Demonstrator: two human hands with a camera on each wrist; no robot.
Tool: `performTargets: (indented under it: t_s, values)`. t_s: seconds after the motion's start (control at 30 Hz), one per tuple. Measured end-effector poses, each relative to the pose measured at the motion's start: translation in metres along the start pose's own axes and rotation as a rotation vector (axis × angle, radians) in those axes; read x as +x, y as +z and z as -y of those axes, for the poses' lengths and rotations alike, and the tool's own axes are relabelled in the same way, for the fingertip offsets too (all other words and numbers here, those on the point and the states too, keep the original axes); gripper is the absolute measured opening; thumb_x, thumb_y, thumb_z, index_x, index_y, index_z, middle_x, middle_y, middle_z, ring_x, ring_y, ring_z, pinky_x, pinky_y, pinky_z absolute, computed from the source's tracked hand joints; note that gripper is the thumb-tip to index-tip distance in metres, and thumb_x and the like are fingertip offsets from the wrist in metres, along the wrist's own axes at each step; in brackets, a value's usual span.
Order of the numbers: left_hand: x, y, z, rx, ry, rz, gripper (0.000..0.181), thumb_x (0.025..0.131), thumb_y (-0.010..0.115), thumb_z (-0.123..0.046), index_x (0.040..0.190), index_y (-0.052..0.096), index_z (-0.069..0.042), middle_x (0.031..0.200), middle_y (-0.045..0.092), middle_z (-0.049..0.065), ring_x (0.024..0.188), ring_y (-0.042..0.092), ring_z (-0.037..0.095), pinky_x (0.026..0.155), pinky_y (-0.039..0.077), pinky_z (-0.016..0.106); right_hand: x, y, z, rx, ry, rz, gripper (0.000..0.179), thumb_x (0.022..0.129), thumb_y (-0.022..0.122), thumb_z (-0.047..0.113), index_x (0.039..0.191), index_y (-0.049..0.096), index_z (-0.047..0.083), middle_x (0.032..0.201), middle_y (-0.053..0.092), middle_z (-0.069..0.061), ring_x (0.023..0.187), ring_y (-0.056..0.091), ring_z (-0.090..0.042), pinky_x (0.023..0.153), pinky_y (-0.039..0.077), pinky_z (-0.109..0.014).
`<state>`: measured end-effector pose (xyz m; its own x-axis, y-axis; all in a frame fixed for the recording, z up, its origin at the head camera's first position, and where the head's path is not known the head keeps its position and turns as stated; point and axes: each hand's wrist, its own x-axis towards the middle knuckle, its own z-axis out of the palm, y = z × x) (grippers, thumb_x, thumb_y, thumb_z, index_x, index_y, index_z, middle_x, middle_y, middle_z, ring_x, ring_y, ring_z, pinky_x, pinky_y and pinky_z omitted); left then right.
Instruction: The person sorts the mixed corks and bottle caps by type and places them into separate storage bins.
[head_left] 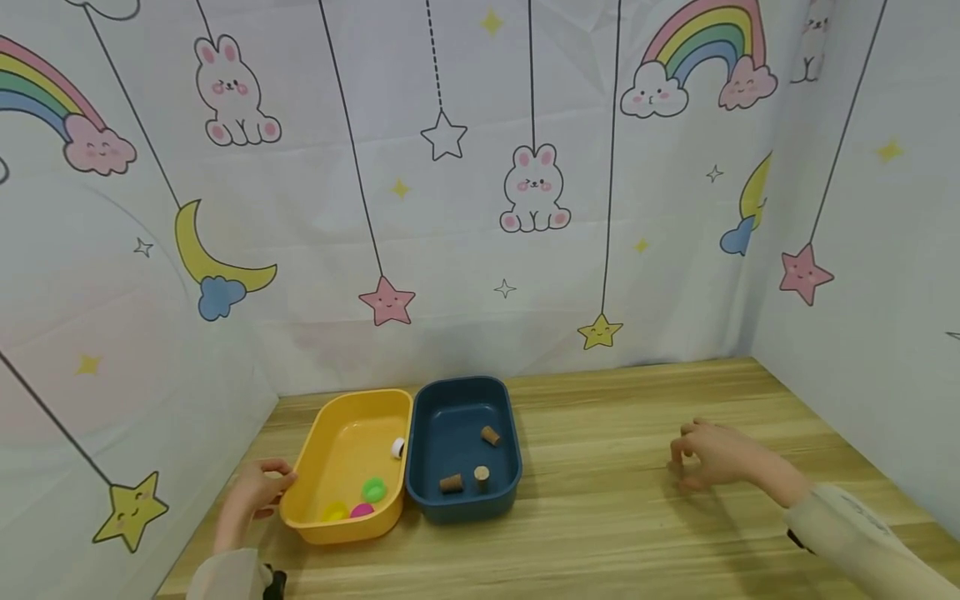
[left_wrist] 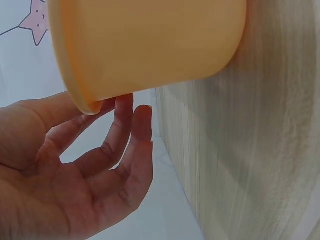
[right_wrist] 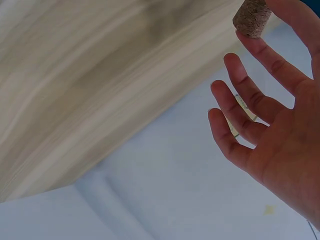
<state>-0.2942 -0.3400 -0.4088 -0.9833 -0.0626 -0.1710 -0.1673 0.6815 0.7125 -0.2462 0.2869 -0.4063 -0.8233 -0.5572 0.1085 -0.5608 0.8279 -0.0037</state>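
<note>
My left hand (head_left: 258, 490) is at the left rim of a yellow plastic bin (head_left: 306, 467), pinching its edge. In the left wrist view, the curled fingers (left_wrist: 107, 145) reach under the rim of this bin (left_wrist: 150, 45). Over the right part of the table, my right hand (head_left: 716, 454) pinches a cork stopper (right_wrist: 251, 20) between thumb and index finger, the other fingers spread loosely. The cork is hidden in the head view. Beside the yellow bin stands a dark blue bin (head_left: 517, 467) holding several corks, one of them a cork standing upright (head_left: 482, 477).
In the yellow bin lie a green piece (head_left: 374, 490), a yellow piece (head_left: 335, 511), a pink piece (head_left: 362, 510) and a white piece (head_left: 397, 448). The wood-grain table (head_left: 600, 533) meets a printed cloth wall (head_left: 465, 333) at the back and both sides.
</note>
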Motion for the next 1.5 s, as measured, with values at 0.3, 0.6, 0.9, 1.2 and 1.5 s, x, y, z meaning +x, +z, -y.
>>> performTargets:
  t_s: [0.3, 0.6, 0.9, 1.2, 1.5]
  values:
    - [-0.001, 0.000, 0.001, -0.007, 0.003, -0.001, 0.019, 0.086, 0.052, -0.012, 0.092, 0.054, 0.005, 0.072, 0.058, 0.006, 0.063, 0.056, 0.013, 0.058, 0.048, 0.034, 0.033, -0.010, 0.025, -0.022, -0.053, -0.052, 0.019, 0.067, 0.073, 0.030, 0.077, 0.060, 0.022, 0.075, 0.051, 0.006, 0.069, 0.045, -0.009, 0.066, 0.044, -0.032]
    - [0.000, -0.001, 0.000, -0.032, 0.001, 0.009, 0.020, 0.086, 0.052, -0.012, 0.093, 0.052, 0.007, 0.073, 0.058, 0.005, 0.064, 0.056, 0.013, 0.058, 0.047, 0.032, 0.072, -0.027, 0.055, 0.016, -0.091, -0.076, 0.020, 0.069, 0.072, 0.028, 0.084, 0.060, 0.021, 0.080, 0.052, 0.007, 0.076, 0.050, -0.012, 0.066, 0.043, -0.030]
    - [0.000, -0.001, 0.000, -0.023, 0.003, 0.009, 0.020, 0.086, 0.052, -0.012, 0.092, 0.053, 0.006, 0.071, 0.058, 0.002, 0.064, 0.057, 0.012, 0.058, 0.047, 0.033, 0.109, -0.048, 0.090, 0.047, -0.135, -0.082, 0.023, 0.071, 0.072, 0.026, 0.090, 0.061, 0.020, 0.085, 0.054, 0.003, 0.081, 0.051, -0.015, 0.071, 0.043, -0.031]
    - [-0.001, -0.001, -0.001, -0.015, 0.003, 0.012, 0.020, 0.086, 0.051, -0.012, 0.093, 0.053, 0.006, 0.072, 0.058, 0.005, 0.064, 0.056, 0.013, 0.058, 0.048, 0.033, 0.147, -0.057, 0.119, 0.068, -0.152, -0.081, 0.026, 0.073, 0.070, 0.025, 0.097, 0.062, 0.019, 0.088, 0.056, 0.001, 0.085, 0.051, -0.015, 0.075, 0.043, -0.031]
    - [-0.002, 0.000, -0.001, 0.000, 0.003, -0.004, 0.020, 0.086, 0.052, -0.012, 0.093, 0.053, 0.006, 0.070, 0.056, 0.004, 0.062, 0.055, 0.013, 0.057, 0.048, 0.033, 0.175, -0.051, 0.142, 0.115, -0.170, -0.025, 0.027, 0.076, 0.069, 0.025, 0.100, 0.060, 0.020, 0.094, 0.057, -0.003, 0.087, 0.051, -0.017, 0.076, 0.043, -0.032]
